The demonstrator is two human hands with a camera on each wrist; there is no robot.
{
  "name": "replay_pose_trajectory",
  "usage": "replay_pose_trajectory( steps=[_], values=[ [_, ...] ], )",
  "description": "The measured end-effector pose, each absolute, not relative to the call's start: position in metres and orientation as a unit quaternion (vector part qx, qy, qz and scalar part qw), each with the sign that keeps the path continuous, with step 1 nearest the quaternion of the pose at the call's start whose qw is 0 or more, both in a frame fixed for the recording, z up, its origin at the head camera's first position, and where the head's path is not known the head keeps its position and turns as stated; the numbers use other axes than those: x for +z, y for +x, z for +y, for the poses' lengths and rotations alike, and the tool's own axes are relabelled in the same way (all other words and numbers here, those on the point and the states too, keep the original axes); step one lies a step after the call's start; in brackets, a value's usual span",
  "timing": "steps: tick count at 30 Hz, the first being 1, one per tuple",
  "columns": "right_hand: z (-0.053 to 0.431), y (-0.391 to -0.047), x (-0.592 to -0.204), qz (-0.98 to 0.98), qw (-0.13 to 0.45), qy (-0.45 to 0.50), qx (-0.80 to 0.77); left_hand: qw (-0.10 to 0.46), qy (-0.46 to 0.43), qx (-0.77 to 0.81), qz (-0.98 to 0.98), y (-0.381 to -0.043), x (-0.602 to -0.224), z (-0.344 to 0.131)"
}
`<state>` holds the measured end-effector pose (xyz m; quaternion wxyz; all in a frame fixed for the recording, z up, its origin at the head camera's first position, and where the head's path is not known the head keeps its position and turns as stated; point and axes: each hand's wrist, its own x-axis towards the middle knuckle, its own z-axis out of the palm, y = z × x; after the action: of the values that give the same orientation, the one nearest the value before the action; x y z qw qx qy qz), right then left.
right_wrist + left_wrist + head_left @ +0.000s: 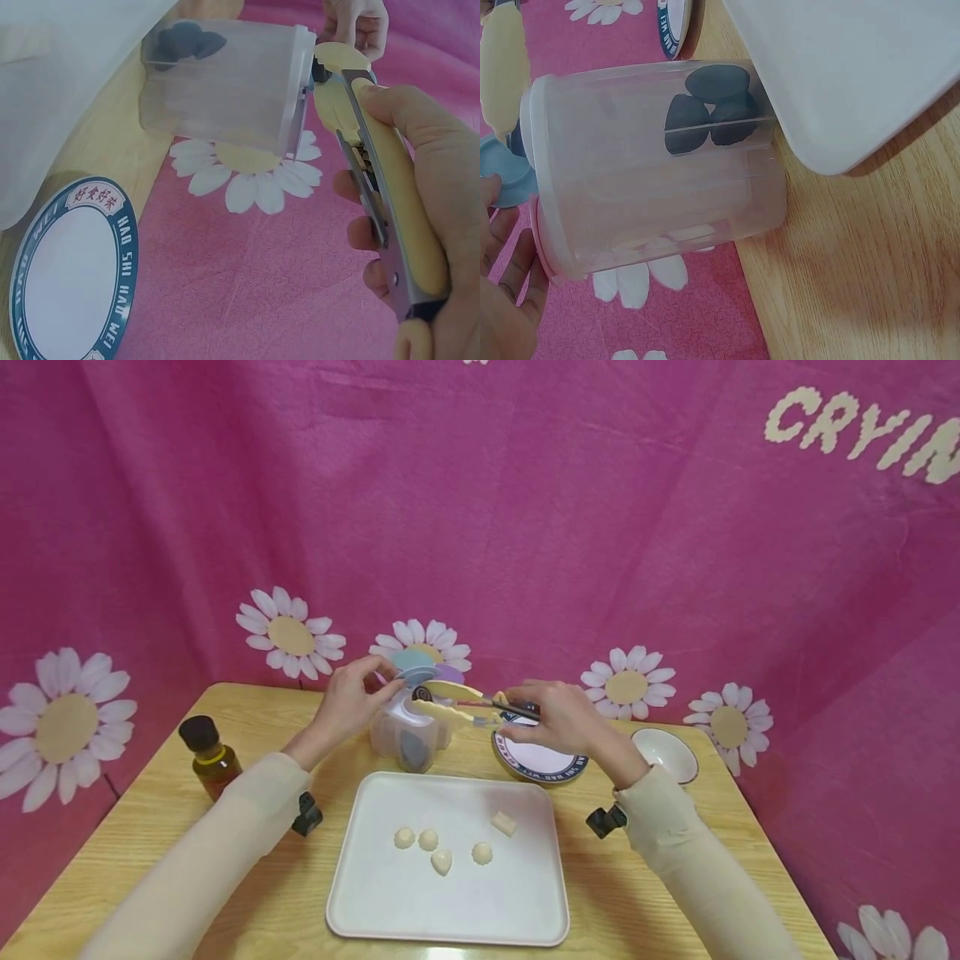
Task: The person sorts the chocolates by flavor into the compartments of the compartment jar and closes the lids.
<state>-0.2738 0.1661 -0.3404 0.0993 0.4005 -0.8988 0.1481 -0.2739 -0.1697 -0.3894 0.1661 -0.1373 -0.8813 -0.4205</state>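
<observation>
My right hand (551, 714) grips a pair of tongs (390, 195) with yellow tips and handle. Between the tong tips is a dark round piece (422, 694), just above the top of a clear plastic container (652, 180). Up at that container's top, my left hand (352, 697) holds a raised blue lid (417, 674) between thumb and fingers. Green and purple lids (450, 673) stand up beside it. Three dark oval pieces (718, 82) show through the container wall, low down in one compartment.
A white tray (450, 914) with several small cream-coloured pieces (442, 862) lies in front of the container. To the right are a blue-rimmed plate (543, 774) and a white bowl (666, 755). A dark-capped bottle (217, 766) stands at left. Pink cloth hangs behind the table.
</observation>
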Motion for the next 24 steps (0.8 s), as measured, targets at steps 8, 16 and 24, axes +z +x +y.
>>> replay_pose_trajectory(
  steps=[8, 16, 24],
  values=[
    [0.179, -0.264, -0.343, -0.904, 0.113, 0.389, 0.140, 0.170, -0.140, -0.418, -0.881, -0.274, -0.390, -0.171],
    [0.218, -0.235, -0.357, -0.914, 0.151, 0.360, 0.115, 0.167, -0.142, -0.422, -0.880, -0.274, -0.390, -0.170],
    [0.260, -0.199, -0.378, -0.918, 0.189, 0.331, 0.110, 0.170, -0.139, -0.424, -0.879, -0.274, -0.390, -0.170]
  ],
)
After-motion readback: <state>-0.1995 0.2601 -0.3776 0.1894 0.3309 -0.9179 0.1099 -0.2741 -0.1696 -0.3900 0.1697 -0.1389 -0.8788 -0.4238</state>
